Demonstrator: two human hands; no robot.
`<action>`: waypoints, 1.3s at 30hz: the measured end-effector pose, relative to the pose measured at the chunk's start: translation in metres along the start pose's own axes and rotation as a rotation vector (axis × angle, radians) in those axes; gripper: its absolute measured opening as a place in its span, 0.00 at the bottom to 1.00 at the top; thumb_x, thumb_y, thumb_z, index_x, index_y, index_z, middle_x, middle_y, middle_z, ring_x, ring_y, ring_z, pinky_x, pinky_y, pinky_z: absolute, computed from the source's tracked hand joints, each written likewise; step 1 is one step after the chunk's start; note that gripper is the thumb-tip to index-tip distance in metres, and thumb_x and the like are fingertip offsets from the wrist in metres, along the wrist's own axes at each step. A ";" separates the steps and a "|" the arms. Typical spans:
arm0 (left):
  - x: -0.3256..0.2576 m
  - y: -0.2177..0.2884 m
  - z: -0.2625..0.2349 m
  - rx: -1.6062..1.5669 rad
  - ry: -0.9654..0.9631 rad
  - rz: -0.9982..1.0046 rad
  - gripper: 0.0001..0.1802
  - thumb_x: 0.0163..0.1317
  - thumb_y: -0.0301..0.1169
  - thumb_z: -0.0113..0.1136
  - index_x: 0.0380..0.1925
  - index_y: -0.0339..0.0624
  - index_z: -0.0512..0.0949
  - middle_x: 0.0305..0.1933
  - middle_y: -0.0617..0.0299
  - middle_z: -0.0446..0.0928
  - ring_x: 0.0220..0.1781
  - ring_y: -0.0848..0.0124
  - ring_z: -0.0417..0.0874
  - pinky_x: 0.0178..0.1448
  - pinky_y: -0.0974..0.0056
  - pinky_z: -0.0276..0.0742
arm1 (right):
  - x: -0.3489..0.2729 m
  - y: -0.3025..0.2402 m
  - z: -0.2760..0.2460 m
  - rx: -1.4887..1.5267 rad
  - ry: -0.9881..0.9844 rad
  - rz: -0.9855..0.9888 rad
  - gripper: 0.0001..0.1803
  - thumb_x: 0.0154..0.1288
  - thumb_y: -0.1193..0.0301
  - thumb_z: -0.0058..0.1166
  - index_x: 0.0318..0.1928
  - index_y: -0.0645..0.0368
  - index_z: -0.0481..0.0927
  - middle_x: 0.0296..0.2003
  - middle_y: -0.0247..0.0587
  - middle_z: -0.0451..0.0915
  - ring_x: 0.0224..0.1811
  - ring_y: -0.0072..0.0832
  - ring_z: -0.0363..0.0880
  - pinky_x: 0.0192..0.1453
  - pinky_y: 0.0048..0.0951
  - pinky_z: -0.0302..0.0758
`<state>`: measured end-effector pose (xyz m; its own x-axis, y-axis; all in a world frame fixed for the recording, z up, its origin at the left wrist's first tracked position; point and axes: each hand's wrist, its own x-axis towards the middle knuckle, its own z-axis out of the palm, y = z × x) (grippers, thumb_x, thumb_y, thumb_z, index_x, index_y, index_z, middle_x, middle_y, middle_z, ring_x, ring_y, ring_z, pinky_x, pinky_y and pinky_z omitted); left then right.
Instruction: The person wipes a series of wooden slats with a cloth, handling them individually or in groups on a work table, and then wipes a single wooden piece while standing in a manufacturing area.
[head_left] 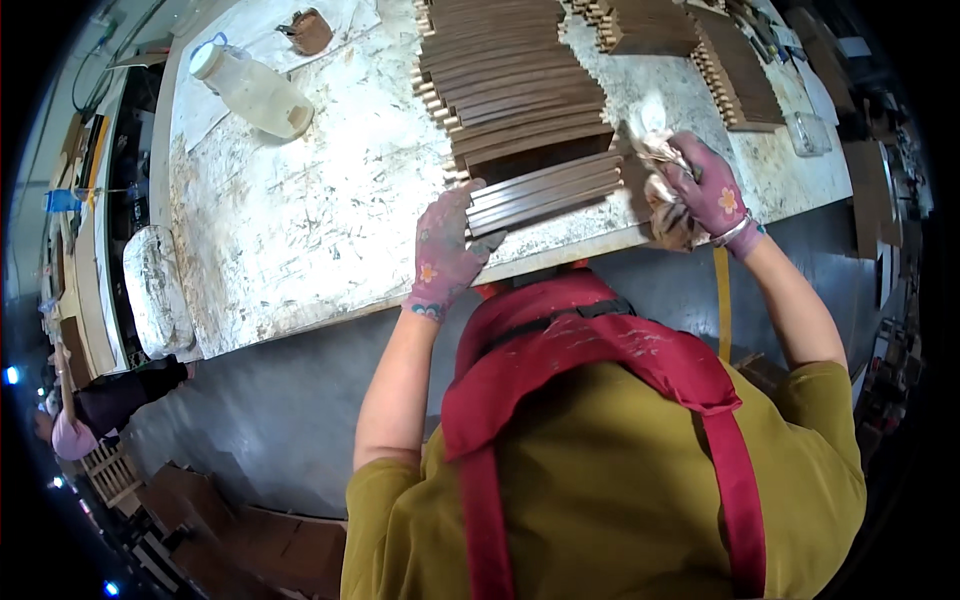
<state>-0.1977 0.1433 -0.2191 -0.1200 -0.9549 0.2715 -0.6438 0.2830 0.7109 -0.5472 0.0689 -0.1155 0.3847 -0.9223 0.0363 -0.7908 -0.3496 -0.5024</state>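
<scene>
- Two gloved hands work at the near edge of a scuffed white table [300, 200], seen in the single head view, with a small bundle of dark wooden slats [545, 193] between them just right of frame centre.
- Left hand [445, 250]: sits at the bundle's left end, fingers curled and pressed against the slat ends, thumb low at the front corner. It steadies the bundle and does not lift it.
- Right hand [710, 190]: sits off the bundle's right end, closed tightly around a crumpled, stained rag [665, 190]. The rag touches the right end of the slats; whether the hand itself touches the wood cannot be told.
- Key relation: the bundle's long axis runs left to right across the frame, tilted slightly upward toward the right, so each hand occupies one end. The rag hand lies directly along that axis, and the left hand is the one in firm contact with the wood.
- Behind the bundle, toward the upper centre, a larger stack of slats [515, 80] fans away from the person; the two stacks lie just beside each other, and contact cannot be confirmed.
- Further stacks [740, 70] lie at upper right.
- A whitish plastic bottle [255, 90] lies on its side at upper left, well apart from both hands.
- Another person [100, 410] appears at the lower left edge, not involved at this table.
</scene>
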 end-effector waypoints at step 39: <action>0.000 -0.001 0.005 -0.090 0.055 0.000 0.36 0.50 0.43 0.73 0.56 0.35 0.73 0.46 0.48 0.78 0.49 0.51 0.80 0.54 0.54 0.76 | -0.028 0.023 0.023 0.308 0.233 0.382 0.31 0.66 0.57 0.60 0.57 0.71 0.73 0.47 0.46 0.81 0.50 0.27 0.77 0.55 0.28 0.73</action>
<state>-0.2003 0.1425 -0.2232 -0.0768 -0.9493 0.3048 -0.5729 0.2922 0.7658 -0.5653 0.0907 -0.1478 -0.0463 -0.9986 -0.0250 -0.6643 0.0495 -0.7458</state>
